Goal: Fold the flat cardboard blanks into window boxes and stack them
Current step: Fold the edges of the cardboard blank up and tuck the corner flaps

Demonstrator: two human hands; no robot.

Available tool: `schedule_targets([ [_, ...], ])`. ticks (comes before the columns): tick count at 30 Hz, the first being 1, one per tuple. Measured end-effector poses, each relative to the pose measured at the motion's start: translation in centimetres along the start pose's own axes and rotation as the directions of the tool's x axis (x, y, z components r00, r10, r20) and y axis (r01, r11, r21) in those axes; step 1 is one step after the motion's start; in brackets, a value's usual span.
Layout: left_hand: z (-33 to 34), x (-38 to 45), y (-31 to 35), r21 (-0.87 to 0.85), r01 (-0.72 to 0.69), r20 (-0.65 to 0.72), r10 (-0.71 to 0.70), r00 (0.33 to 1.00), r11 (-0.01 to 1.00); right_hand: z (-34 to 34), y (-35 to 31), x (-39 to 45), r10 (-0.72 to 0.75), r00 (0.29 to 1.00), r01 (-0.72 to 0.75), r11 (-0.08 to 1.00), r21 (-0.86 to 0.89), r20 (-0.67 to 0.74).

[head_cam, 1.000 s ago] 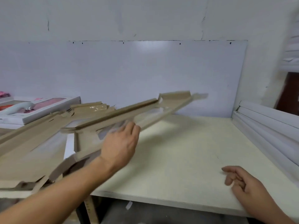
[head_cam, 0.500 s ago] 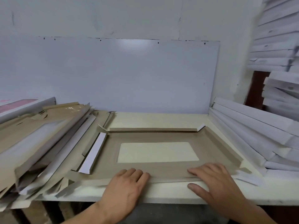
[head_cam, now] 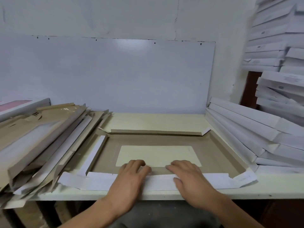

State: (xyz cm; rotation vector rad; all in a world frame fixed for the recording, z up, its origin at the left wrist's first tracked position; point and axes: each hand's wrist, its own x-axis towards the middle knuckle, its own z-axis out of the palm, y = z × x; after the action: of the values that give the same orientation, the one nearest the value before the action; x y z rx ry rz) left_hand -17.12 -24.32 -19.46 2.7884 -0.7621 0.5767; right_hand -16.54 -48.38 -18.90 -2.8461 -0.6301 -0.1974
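My single head view, looking forward and down, close over my table edge (head_cam: 164, 195), facing the wall.

A brown cardboard blank (head_cam: 213, 150) with a rectangular window lies flat on the table (head_cam: 271, 186), brown side up. Its white near flap (head_cam: 161, 181) folds up at the table's front edge.
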Motion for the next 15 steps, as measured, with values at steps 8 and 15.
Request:
schedule_targets([
  [8, 0.1, -2.0, -0.5, 0.1, -0.19, 0.275, 0.157, 0.949, 0.977, 1.8, -2.1, 0.4, 0.021, 0.96, -0.009, 0.999, -0.042, 0.278],
  [15, -3.9, -6.1, -7.7, 0.203, -0.021, 0.322, -0.047, 0.945, 0.979, -0.5, 7.8, -3.6, 0.306, 0.928, -0.273, 0.946, -0.174, 0.213],
])
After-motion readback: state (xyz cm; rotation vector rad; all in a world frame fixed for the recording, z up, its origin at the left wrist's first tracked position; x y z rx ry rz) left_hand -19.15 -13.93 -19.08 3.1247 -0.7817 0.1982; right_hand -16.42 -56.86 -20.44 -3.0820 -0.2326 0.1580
